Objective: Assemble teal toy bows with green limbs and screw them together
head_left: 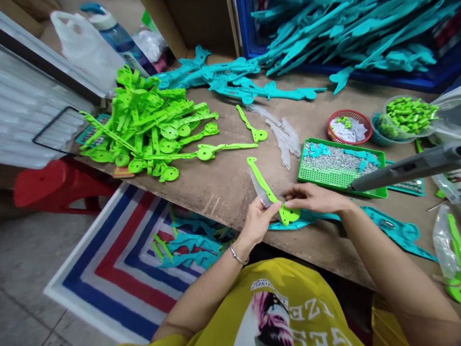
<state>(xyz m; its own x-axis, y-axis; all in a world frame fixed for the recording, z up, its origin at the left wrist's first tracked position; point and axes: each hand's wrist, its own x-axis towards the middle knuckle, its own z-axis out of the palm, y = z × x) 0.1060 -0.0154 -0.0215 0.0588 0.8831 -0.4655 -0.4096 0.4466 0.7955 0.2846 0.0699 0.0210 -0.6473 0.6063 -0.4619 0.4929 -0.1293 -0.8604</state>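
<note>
My left hand (256,222) grips a lime green plastic part (264,182), a long arm with a round disc at its lower end. Along that arm lies a translucent blade-shaped plastic piece (256,185), held together with it. Over the disc, my right hand (315,197) has its fingers bent at the part; whether they pinch anything small is hidden. Beneath both hands rests a teal plastic part (309,218) on the table. Just beyond them lie loose translucent pieces (284,137) and another green part (252,126).
Green parts (144,120) are heaped at left. Teal parts fill a blue crate (248,33) at the back. At right stand a green tray (306,180) of screws, a red basket (329,129) and a bowl of green pieces (410,115). A grey powered tool (406,166) juts in.
</note>
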